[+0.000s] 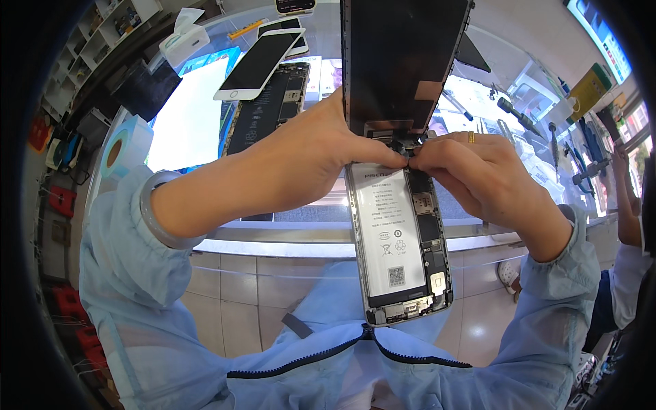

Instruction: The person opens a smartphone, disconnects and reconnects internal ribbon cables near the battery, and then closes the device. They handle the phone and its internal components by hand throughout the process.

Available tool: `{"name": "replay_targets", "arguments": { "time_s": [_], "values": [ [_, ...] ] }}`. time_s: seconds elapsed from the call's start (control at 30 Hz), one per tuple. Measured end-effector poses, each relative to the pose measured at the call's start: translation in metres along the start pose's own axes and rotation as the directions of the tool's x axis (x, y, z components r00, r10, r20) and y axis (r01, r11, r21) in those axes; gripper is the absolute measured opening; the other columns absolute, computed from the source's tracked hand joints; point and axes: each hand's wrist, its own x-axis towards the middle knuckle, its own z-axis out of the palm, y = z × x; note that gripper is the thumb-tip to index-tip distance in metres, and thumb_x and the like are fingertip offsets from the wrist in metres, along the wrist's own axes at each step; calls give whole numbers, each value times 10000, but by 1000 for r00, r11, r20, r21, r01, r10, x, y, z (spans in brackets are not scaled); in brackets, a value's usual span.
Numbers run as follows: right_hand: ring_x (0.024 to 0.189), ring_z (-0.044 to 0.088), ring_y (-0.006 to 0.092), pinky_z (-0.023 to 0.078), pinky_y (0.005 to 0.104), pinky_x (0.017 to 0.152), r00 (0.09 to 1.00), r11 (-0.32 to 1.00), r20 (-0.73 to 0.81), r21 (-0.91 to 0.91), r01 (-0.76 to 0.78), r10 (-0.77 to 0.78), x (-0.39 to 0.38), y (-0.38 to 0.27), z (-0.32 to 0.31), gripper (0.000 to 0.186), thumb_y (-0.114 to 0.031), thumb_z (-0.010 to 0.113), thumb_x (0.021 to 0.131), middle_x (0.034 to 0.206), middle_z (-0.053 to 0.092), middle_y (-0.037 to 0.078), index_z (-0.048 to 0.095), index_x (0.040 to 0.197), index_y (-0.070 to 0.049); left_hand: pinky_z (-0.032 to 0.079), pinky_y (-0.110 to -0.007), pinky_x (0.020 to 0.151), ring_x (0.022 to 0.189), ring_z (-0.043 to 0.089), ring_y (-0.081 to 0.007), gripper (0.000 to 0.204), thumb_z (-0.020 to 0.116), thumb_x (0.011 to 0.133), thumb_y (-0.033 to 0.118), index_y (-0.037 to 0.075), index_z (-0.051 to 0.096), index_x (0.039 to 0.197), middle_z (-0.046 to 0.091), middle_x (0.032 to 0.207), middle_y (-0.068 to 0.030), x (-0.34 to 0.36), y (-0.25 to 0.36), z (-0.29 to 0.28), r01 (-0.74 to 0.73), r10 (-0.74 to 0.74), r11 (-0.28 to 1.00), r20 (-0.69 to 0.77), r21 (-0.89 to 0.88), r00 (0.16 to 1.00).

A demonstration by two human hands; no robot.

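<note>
One opened phone (391, 229), its one screen (403, 61) raised, is over the near edge of the desk (294, 247). The left hand (328, 143), half closed, grips it; the right hand (471, 167), fingertips together, pinches what, I cannot tell. Two white phones (260, 65) lie beyond.

Left hand (333, 140) spanned upper centre, thumb (374, 152) stretched rightward; right hand (473, 167) curled right of centre, fingertips (418, 160) near thumb

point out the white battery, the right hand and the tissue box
White battery (389, 225), head view: middle of its face
Right hand (482, 169), head view: back of the hand
Tissue box (184, 46), head view: its white body
</note>
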Motion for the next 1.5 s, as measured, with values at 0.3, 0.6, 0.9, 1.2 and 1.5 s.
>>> {"name": "replay_targets", "arguments": {
  "time_s": [0.3,0.6,0.9,1.2,1.5],
  "values": [
    [784,681,268,529,335,652,989,986,-55,100,-130,136,1,3,1,297,16,722,729,803,656,77,528,941,-55,439,-357,983,1169,514,-252,340,610,830,-87,128,716,1070,524,1239,-75,0,-10,4,40,-40,996,2,-74,999],
    [769,694,211,562,302,660,994,992,-12,61,-110,111,9,-2,1,306,53,739,737,838,682,77,507,920,-29,474,-360,974,1188,495,-294,456,620,738,-171,125,714,1071,528,1254,-91,-1,-4,1,-41,45,994,-37,103,998],
    [729,667,259,528,325,611,998,996,62,-84,-3,8,4,-2,-5,241,36,743,713,829,664,106,583,885,-18,446,-373,1001,1208,478,-297,501,587,736,-190,141,721,1087,540,1262,-90,-2,-4,-1,-40,43,995,-33,93,999],
    [728,663,257,525,332,605,997,998,72,-57,29,-25,2,4,-6,213,8,738,720,822,662,102,603,879,-36,429,-374,1027,1223,466,-285,466,570,787,-170,148,722,1091,521,1279,-81,-1,-7,2,-38,39,997,-18,65,999],
    [652,632,267,507,339,536,992,990,-14,-70,122,-123,2,9,-2,156,-35,678,737,727,616,94,574,853,-49,427,-373,1027,1229,455,-285,469,583,779,-169,151,721,1092,524,1282,-75,0,-5,2,-41,41,998,-8,52,999]
  ]
}}
